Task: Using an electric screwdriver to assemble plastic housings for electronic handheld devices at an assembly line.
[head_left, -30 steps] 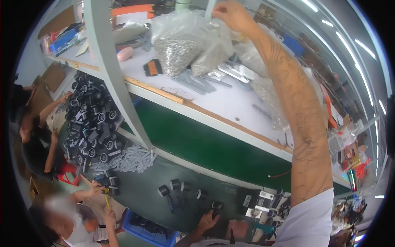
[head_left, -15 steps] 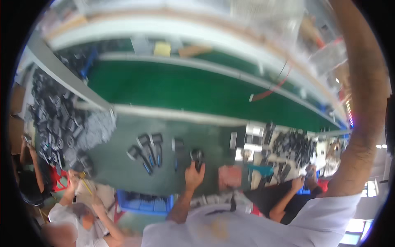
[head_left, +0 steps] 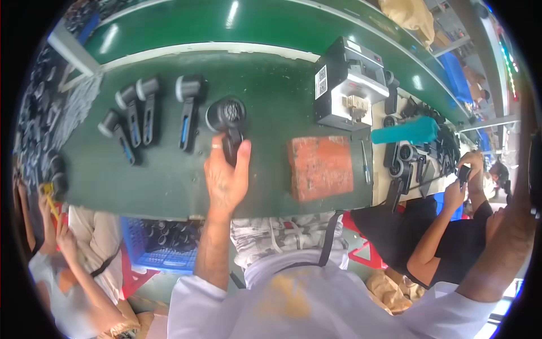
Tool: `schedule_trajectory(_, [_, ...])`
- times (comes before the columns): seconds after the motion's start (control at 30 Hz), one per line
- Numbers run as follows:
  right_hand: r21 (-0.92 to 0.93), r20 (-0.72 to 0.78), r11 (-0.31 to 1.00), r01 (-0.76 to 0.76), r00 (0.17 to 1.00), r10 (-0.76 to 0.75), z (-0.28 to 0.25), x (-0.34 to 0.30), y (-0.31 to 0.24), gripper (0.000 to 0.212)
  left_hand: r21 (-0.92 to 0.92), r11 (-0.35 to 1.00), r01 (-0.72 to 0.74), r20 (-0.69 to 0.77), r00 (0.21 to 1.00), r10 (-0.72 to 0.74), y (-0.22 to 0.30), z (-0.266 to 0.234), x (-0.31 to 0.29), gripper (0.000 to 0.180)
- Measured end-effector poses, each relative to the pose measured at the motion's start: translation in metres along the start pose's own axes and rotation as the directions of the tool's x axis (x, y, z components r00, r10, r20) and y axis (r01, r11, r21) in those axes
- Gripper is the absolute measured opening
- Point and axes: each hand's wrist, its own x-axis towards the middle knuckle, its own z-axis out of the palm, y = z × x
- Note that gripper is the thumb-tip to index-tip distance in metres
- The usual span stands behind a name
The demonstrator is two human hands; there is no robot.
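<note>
My left hand [head_left: 227, 175] is closed round the handle of a black hair dryer [head_left: 230, 116], its round, grille-patterned head pointing away from me over the green table [head_left: 265, 85]. Just left of it lies another hair dryer [head_left: 187, 107] with a blue strip on its handle. Farther left, three similar dryers lie close together, the nearest hair dryer [head_left: 119, 135] tilted. My right arm [head_left: 499, 248] reaches up along the right rim, and its hand is out of the picture.
A reddish block [head_left: 320, 168] sits right of my left hand, beside a thin metal tool [head_left: 366, 163]. Behind stands a black-and-silver machine [head_left: 351, 85]. A teal object [head_left: 404, 131] lies near more dryer parts. People work on both sides; a blue crate [head_left: 161, 261] stands below the table.
The view has tilted down and come closer to the table. My left hand still holds the hair dryer, whose head shows more plainly. The right arm stays raised at the right rim.
</note>
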Motion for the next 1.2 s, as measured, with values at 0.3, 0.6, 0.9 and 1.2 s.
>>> schedule_trajectory(0.3, [-0.901, -0.292, 0.262, -0.344, 0.931, 0.217, 0.079, -0.209, 0.160, 0.009, 0.006, 1.000, -0.017, 0.009, 1.000, 0.017, -0.011, 0.006, -0.008, 0.036])
schedule_trajectory(0.6, [-0.908, -0.384, 0.121, -0.401, 0.912, 0.144, 0.088, -0.231, 0.162, 0.013, -0.013, 0.997, -0.072, 0.083, 0.994, 0.073, 0.004, 0.007, -0.019, 0.040])
schedule_trajectory(0.9, [-0.524, -0.650, 0.733, -0.435, 0.760, -0.014, 0.148, -0.281, 0.085, 0.010, -0.583, 0.802, 0.127, 0.127, 0.990, -0.064, 0.052, 0.034, -0.042, 0.026])
schedule_trajectory(1.2, [-0.692, -0.625, 0.551, -0.467, 0.769, -0.133, 0.167, -0.333, 0.055, 0.017, -0.527, 0.761, 0.379, 0.398, 0.901, -0.173, 0.085, 0.076, -0.077, 0.037])
